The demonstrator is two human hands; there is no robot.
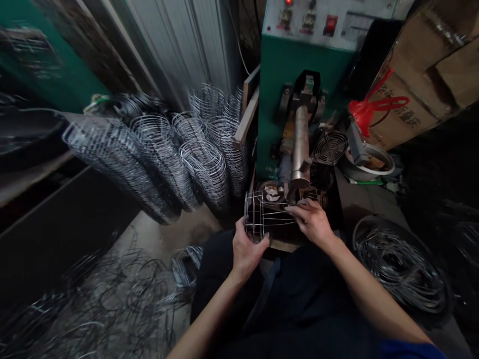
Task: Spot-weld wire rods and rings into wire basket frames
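A small wire frame (254, 212) with crossing rods is held in front of the green machine (271, 119). My left hand (247, 247) grips its lower left part, thumb and fingers on either side of the wires. At the frame's right end, my right hand (312, 219) pinches the wires, just below the machine's round metal arm (300, 144). The frame's right end is partly hidden by my right fingers and lies close under the arm's tip. A small dish (271, 192) with pale pieces sits behind the frame.
Stacks of wire baskets (205, 169) stand to the left. Loose wires (119, 294) cover the floor at lower left. On the right are a basin of wire rings (400, 269), a bowl (368, 162), a red bag (362, 112) and cardboard boxes (422, 75).
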